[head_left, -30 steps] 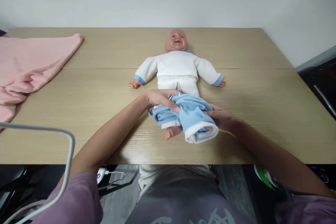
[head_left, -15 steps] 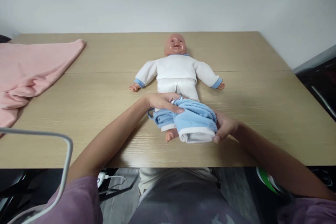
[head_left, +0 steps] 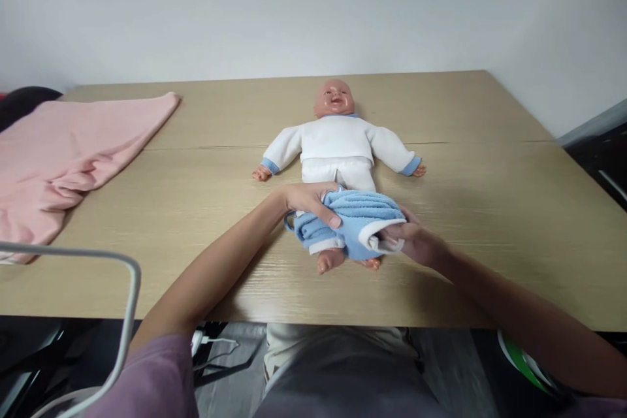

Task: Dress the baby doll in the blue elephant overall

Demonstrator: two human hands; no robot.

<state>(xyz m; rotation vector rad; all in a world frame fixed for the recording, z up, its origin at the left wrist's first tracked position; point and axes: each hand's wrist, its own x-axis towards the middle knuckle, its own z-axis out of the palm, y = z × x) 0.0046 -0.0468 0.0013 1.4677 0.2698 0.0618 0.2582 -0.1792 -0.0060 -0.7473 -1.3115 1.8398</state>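
A baby doll (head_left: 337, 137) in a white top with blue cuffs lies on its back, feet toward me. Bunched around its lower legs are light blue towelling pants (head_left: 360, 209) with white hems. My left hand (head_left: 313, 202) grips the pants near the top, thumb over the cloth. At the white hem of the pant leg on the right, my right hand (head_left: 414, 235) holds the cloth, with its fingertips inside the opening. One foot (head_left: 329, 261) sticks out of the left-side hem; the toes of the other show below the pants. The fabric hides the shins.
A pink blanket (head_left: 88, 150) is spread over the left end of the wooden table (head_left: 490, 209). A grey-white cable (head_left: 130, 313) curves across the lower left. The table's front edge lies just before my body, and a wall stands behind.
My right hand has moved from the hem's outer corner into the leg opening, folding the hem upward. The second foot's toes have come into view. My left hand keeps its grip; the view has shifted slightly.
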